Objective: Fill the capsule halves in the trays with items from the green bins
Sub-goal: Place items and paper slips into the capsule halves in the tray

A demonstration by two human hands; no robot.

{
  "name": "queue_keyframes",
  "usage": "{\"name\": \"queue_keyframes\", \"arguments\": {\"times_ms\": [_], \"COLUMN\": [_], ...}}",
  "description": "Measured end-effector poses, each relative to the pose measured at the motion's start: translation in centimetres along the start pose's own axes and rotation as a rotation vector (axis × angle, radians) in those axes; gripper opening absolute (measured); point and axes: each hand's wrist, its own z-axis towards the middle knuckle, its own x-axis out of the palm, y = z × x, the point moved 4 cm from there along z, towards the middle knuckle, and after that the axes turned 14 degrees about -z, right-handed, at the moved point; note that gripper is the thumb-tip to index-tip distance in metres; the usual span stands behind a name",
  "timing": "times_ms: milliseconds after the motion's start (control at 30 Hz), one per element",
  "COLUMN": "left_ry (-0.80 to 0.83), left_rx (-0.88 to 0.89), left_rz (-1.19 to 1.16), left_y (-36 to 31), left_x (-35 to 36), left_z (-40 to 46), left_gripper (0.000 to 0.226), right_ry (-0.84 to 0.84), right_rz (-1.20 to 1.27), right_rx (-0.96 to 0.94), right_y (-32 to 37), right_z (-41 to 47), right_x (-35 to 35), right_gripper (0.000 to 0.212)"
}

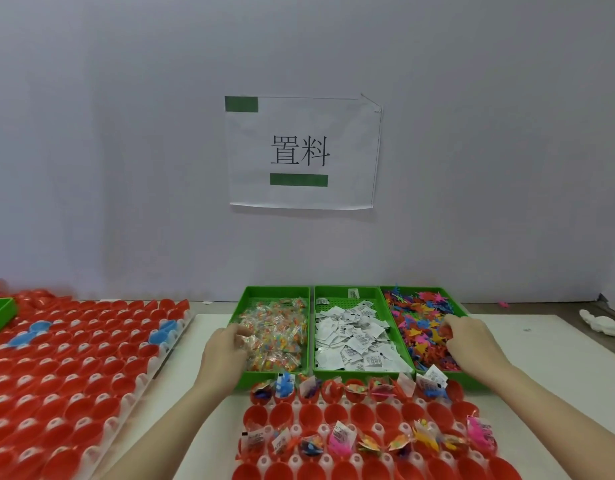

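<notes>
Left hand digs curled fingers into the candy bin; right hand likewise into the toy bin; grasp cannot be told. Paper-packet bin between. Near tray partly filled.

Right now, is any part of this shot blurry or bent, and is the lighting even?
Head view: light is soft and even, with only a faint shadow under the wall sign. The wide lens bows the edges, so the left tray fans outward. Both hands, the left hand and right hand, look slightly motion-smeared, and the bin contents are soft.
</notes>
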Motion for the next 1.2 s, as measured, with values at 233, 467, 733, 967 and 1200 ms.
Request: {"name": "queue_keyframes", "arguments": {"times_ms": [233,467,733,967,1200], "left_ry": [0.019,0.019,-0.046,-0.045,0.138], "left_rx": [-0.034,-0.035,-0.012,-0.016,-0.099], "left_rz": [-0.036,-0.102,-0.32,-0.436,-0.691], "left_y": [-0.3,-0.8,-1.9,-3.1,-6.2], "left_x": [0.5,0.5,-0.1,-0.9,0.6], "left_z": [-0.1,-0.6,-1.8,-2.7,-5.0], "left_gripper": [0.031,0.033,0.015,0.012,0.01], "right_ry": [0.123,0.206,0.283,0.096,0.22], "right_rz": [0.231,0.142,-0.185,-0.004,0.958], "right_rx": [-0.025,-0.187,-0.221,-0.202,-0.174], "right_y": [2.7,7.3,10.0,8.7,10.0], "right_z": [0.7,0.1,-1.3,-1.0,-3.5], "right_x": [0.1,-0.2,0.9,0.1,-5.1], "right_gripper": [0.03,0.043,0.033,0.043,0.013]}}
